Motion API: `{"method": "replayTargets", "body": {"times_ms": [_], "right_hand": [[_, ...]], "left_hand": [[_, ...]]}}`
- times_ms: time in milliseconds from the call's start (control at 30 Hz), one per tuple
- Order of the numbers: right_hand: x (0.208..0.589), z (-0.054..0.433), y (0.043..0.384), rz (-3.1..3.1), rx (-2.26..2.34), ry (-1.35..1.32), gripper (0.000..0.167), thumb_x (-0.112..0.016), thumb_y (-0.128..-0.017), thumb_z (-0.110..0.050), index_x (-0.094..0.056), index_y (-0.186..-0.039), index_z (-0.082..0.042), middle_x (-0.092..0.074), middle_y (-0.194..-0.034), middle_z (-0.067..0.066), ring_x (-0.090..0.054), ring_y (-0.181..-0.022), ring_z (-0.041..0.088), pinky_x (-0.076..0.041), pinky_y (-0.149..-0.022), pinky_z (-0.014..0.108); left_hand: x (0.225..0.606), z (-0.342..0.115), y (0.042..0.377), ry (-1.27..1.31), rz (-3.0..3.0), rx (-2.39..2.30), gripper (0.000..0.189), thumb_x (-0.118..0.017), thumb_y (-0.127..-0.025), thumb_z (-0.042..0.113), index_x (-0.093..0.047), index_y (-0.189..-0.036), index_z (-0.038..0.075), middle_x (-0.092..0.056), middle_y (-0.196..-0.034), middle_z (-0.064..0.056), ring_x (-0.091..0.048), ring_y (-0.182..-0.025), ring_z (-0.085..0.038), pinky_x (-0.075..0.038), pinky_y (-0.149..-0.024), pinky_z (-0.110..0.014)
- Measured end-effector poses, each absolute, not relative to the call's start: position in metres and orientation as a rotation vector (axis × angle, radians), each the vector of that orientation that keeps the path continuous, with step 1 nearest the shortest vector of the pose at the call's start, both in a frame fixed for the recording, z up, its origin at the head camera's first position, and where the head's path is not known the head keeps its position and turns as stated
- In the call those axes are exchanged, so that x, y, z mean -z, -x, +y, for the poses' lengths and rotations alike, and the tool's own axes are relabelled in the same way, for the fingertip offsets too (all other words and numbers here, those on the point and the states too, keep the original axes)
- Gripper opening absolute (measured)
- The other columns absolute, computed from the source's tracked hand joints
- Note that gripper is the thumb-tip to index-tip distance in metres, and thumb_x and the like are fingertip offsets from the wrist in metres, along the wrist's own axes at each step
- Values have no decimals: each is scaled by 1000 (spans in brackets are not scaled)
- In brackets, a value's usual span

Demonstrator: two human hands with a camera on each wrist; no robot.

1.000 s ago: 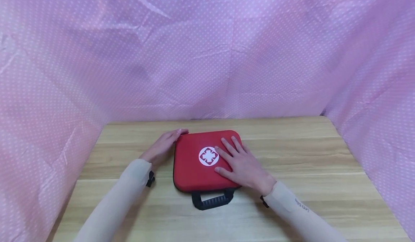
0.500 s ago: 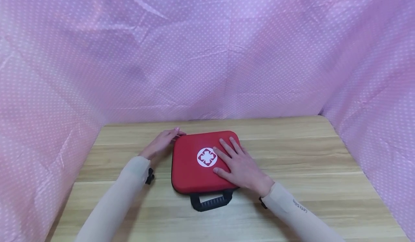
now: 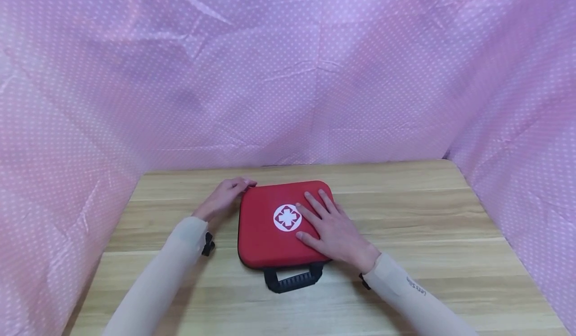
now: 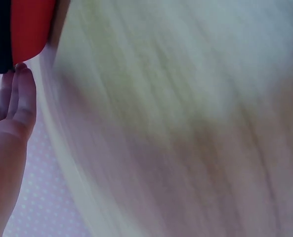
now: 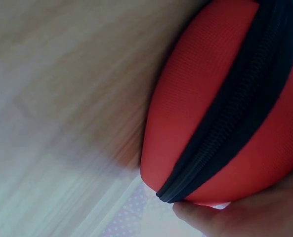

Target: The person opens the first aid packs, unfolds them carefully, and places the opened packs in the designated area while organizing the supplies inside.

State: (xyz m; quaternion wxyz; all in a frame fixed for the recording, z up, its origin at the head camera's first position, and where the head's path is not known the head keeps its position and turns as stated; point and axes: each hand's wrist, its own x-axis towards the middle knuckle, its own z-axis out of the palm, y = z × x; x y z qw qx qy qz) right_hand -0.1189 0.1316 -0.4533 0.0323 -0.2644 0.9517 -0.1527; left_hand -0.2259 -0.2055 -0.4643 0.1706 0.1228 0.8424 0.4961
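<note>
A red first-aid case [image 3: 265,236] with a white cross emblem lies flat on the table, its black handle [image 3: 297,281] toward me. My left hand [image 3: 222,196] is at the far left corner, its thumb and fingers close together there. In the left wrist view, fingertips [image 4: 25,74] meet the end of the black zipper band [image 4: 0,39]; whether they pinch a zipper pull is hidden. My right hand [image 3: 335,231] rests with spread fingers on the right half of the lid. The zipper [image 5: 235,103] along the side in the right wrist view is closed.
The case stands on a light wood table [image 3: 427,226], whose back edge runs a little beyond it. Pink dotted cloth [image 3: 292,76] hangs behind the table and on both sides.
My left fingers have shifted slightly at the far left corner, spreading a little and then drawing together. My right hand stays on the lid. The case keeps its place, apart from slight camera motion.
</note>
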Motion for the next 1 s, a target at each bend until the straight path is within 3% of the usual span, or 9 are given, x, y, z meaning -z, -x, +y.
{"method": "replayTargets", "body": {"times_ms": [100,267,333,467,600,733,1000], "right_hand": [[454,132,119,2932,466,812,86,-63,-93,-62,-30,-165,-28,-19,-173,7,-8,-158,36,-24,-119,66],[455,131,120,2931,451,808,86,-62,-93,-63,-29,-165,-29,-18,-173,6,-7,-158,36,-23,-120,66],[455,131,120,2931,451,801,86,-63,-93,-63,-29,-165,-30,-18,-173,5,-7,-158,35,-22,-120,65],[455,131,119,2936,472,805,86,-64,-93,-62,-30,-165,-29,-19,-172,6,-8,-158,36,-23,-120,66],[455,130,119,2936,471,816,86,-64,-93,-61,-31,-164,-28,-20,-172,7,-8,-158,37,-24,-120,66],[455,129,119,2933,454,817,85,-63,-93,-62,-31,-165,-29,-19,-172,7,-7,-158,36,-24,-120,65],[454,129,120,2939,443,791,86,-63,-93,-62,-30,-165,-29,-19,-172,6,-8,-158,36,-23,-120,65]], "left_hand": [[466,-207,230,-373,2356,-1431,41,-46,-112,24,-62,-141,0,-63,-141,-16,-58,-128,-28,-46,-110,-44],[467,-208,237,-399,2336,-1390,34,-49,-109,10,-65,-138,-1,-67,-133,-16,-63,-102,-20,-53,-88,-29],[467,-208,239,-420,2340,-1357,34,-48,-108,6,-66,-137,0,-67,-133,-16,-63,-101,-21,-53,-88,-30],[466,-208,244,-446,2368,-1293,34,-51,-107,5,-68,-136,4,-66,-137,-13,-61,-124,-25,-48,-107,-41],[464,-208,248,-444,2391,-1255,33,-54,-106,5,-70,-134,5,-66,-138,-12,-54,-136,-31,-40,-115,-49],[463,-209,249,-488,2447,-1203,31,-55,-104,1,-71,-131,3,-69,-133,-14,-58,-130,-32,-44,-112,-51],[462,-201,252,-914,2803,-759,19,-63,-99,-3,-78,-111,1,-73,-107,-12,-69,-103,-30,-55,-95,-47]]}}
